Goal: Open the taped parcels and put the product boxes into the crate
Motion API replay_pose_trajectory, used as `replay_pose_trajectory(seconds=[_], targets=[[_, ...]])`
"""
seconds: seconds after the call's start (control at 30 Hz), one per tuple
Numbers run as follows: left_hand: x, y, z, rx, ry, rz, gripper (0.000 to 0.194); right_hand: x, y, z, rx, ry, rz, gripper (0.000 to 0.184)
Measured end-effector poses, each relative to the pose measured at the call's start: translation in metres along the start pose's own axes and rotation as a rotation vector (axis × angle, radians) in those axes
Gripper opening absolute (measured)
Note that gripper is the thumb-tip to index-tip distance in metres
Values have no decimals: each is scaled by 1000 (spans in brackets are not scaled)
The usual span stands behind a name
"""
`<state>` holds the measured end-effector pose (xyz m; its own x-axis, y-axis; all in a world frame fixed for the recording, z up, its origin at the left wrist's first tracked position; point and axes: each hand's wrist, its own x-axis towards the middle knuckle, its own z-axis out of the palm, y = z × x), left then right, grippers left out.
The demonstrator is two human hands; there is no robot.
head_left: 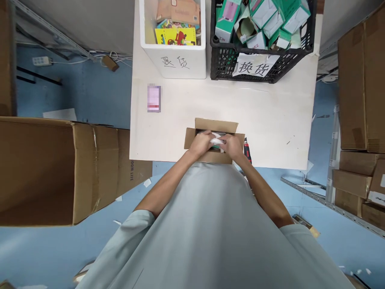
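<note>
At the near edge of the white table stands a small cardboard box (216,125) with its flaps spread open. My left hand (201,143) and my right hand (232,146) are both inside its opening, fingers bent and closed around a crumpled white wrapping (217,141). What the wrapping covers, if anything, is hidden. A bit of green shows beneath it in the box. Just right of the box, close to my right wrist, lies a red and black utility knife (247,150).
At the table's (222,100) back are a white foam bin (180,64) of booklets and a black crate (222,64) of green-white cartons. A pinkish, blurred-out item (154,98) lies left. A large open carton (84,168) stands left; stacked cartons (351,92) are at right.
</note>
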<state>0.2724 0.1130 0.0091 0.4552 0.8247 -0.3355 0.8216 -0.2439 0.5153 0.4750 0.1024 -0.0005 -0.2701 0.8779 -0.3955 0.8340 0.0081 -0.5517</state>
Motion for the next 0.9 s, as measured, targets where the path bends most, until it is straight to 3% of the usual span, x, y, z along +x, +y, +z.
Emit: replay_pose_trajectory(seconds=[0.1, 0.2, 0.3, 0.37, 0.47, 0.67, 0.9], targets=[[5, 4, -38, -23, 165, 79, 24, 5, -8, -34, 135, 173, -71, 36], [32, 5, -80, 51, 277, 164, 22, 29, -16, -74, 183, 301, -189, 32], [70, 0, -113, 160, 291, 200, 24, 68, -20, -104, 141, 333, -237, 29], [96, -6, -123, 226, 246, 197, 27, 94, -20, -112, 66, 303, -219, 29], [126, -18, -121, 288, 104, 158, 31, 124, -16, -106, -80, 197, -137, 32], [163, -47, -86, 257, -152, 46, 36, 156, -4, -70, -238, -108, 37, 41], [189, -72, -60, 210, -255, -11, 47, 183, 11, -55, -253, -240, 124, 47]])
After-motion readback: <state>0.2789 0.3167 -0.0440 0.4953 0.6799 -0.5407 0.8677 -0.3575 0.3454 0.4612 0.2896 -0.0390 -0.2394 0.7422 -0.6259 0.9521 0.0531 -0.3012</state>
